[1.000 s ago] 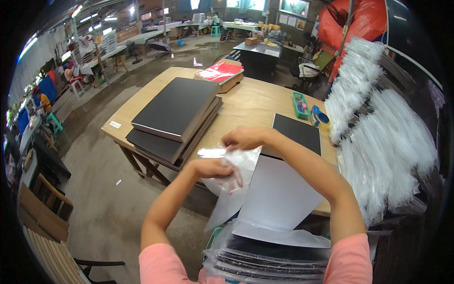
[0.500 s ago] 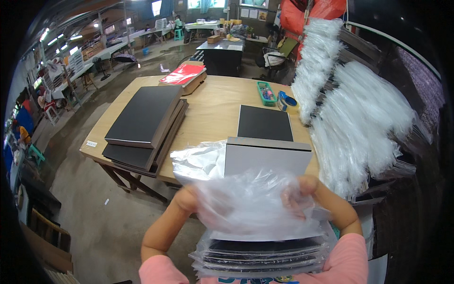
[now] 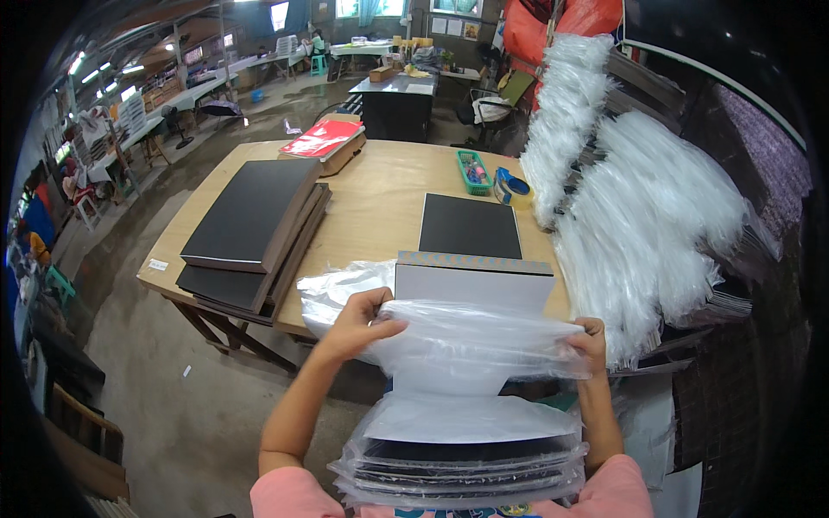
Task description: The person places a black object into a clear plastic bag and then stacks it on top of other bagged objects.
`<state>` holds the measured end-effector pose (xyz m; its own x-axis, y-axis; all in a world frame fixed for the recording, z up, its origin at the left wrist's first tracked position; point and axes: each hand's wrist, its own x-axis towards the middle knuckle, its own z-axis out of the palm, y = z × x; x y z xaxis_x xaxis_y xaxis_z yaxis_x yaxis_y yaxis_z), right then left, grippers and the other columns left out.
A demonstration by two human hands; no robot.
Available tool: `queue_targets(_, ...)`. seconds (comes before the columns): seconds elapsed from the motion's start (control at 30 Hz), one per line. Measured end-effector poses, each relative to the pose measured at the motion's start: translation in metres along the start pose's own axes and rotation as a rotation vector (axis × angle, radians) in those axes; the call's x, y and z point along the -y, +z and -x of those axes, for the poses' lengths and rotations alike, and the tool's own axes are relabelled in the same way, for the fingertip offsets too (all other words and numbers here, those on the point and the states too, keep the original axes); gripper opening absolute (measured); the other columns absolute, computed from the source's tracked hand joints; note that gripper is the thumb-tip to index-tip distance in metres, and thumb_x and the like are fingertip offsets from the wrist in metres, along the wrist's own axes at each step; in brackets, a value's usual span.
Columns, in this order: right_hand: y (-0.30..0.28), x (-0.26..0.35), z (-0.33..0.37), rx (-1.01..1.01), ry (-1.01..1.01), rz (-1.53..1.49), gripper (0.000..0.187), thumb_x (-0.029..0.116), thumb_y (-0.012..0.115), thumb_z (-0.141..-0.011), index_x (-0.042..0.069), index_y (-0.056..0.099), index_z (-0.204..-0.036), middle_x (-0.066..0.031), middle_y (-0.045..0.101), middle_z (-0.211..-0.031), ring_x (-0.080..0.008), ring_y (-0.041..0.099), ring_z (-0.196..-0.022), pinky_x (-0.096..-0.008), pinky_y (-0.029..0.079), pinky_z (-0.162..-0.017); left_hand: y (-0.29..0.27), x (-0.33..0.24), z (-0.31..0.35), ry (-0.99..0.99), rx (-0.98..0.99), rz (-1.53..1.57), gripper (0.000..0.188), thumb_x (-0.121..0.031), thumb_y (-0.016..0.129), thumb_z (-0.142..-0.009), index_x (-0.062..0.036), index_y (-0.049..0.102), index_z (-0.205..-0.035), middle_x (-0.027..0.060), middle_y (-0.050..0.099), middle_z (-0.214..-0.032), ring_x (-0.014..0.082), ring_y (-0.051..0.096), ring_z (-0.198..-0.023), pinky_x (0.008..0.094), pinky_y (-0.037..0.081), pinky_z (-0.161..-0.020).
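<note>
1. Hands first: the left hand [image 3: 358,321] and the right hand [image 3: 591,341] each pinched one side of the mouth of a clear, crinkled plastic bag [image 3: 466,345], fingers curled over its top edge and pressed together on the film.
2. That bag sat partly drawn over the near end of a flat grey rectangular board [image 3: 471,285], which lay on the front edge of the light wooden table [image 3: 380,207] and reached out toward the person.
3. The film looked thin, limp and slippery; it would probably weigh almost nothing, wrinkle wherever it was gripped, and might stretch or tear if caught on a corner of the board.
4. The board looked stiff and light, with sharp corners. I judged its long side edges the best hold, since flat faces under plastic would slide.
5. For the bag, the two mouth corners, where the hands already were, seemed the right grip to keep the opening wide.
6. Below the hands lay a stack of dark boards already in clear bags [image 3: 462,462]; it would likely shift easily, plastic on plastic.
7. Farther off on the table lay piled black boards [image 3: 250,216], a single black board [image 3: 471,226], a small green basket [image 3: 473,171] and a red-topped stack [image 3: 324,138].
8. To the right hung a mass of white plastic bags [image 3: 622,216].
</note>
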<state>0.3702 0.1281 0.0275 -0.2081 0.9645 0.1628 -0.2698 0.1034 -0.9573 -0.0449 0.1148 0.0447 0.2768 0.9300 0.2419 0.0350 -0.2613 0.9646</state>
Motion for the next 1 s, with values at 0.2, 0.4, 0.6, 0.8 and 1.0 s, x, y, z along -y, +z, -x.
queue_targets(0.2,0.065,0.015,-0.040,-0.491,-0.723,0.864,0.014,-0.004,0.053,-0.076,-0.005,0.066,-0.081,0.0002,0.053,-0.057,-0.0094,0.050,-0.052,-0.0211,0.038,-0.049,0.040,-0.032,-0.012,0.239,-0.527,-1.081,0.029,-0.006,0.068,-0.067,-0.0091,0.068,-0.096,0.0073,0.050,-0.084,0.0232,0.051,-0.054,0.0332,0.041,-0.051)
queue_targets(0.4,0.033,0.029,-0.007,-0.071,0.070,0.296,0.010,0.001,0.059,-0.079,-0.003,0.067,-0.085,-0.0072,0.064,-0.073,-0.0154,0.058,-0.058,-0.0252,0.045,-0.055,-0.012,-0.012,0.003,-0.315,0.191,0.175,0.021,-0.021,0.067,-0.081,0.0000,0.069,-0.081,0.0040,0.056,-0.100,0.0124,0.053,-0.075,0.0270,0.042,-0.065)
queue_targets(0.6,0.008,-0.055,0.040,0.011,0.348,-0.313,0.015,0.014,0.070,-0.077,0.000,0.066,-0.080,-0.0108,0.063,-0.090,-0.0179,0.059,-0.082,-0.0283,0.046,-0.074,-0.024,0.106,0.040,-0.832,0.205,0.753,0.008,-0.010,0.058,-0.087,-0.0042,0.062,-0.091,-0.0004,0.055,-0.072,0.0056,0.044,-0.052,0.0184,0.033,-0.043)
queue_targets(0.8,-0.044,-0.157,0.075,0.160,0.545,0.096,0.010,0.010,0.069,-0.077,0.000,0.067,-0.077,-0.0058,0.056,-0.098,-0.0116,0.052,-0.091,-0.0241,0.040,-0.075,0.014,0.236,0.109,-0.862,0.063,0.643,0.031,-0.035,0.064,-0.086,-0.0049,0.064,-0.093,0.0025,0.062,-0.077,0.0105,0.054,-0.055,0.0242,0.046,-0.049)
queue_targets(1.0,-0.056,-0.219,0.086,0.103,0.497,0.365,0.021,0.019,0.074,-0.076,-0.001,0.066,-0.077,-0.0026,0.059,-0.067,-0.0108,0.055,-0.064,-0.0248,0.042,-0.059,0.017,0.219,0.116,-0.367,-0.916,-0.474,0.018,-0.019,0.065,-0.083,-0.0038,0.064,-0.094,0.0093,0.061,-0.081,0.0199,0.057,-0.071,0.0338,0.046,-0.066)
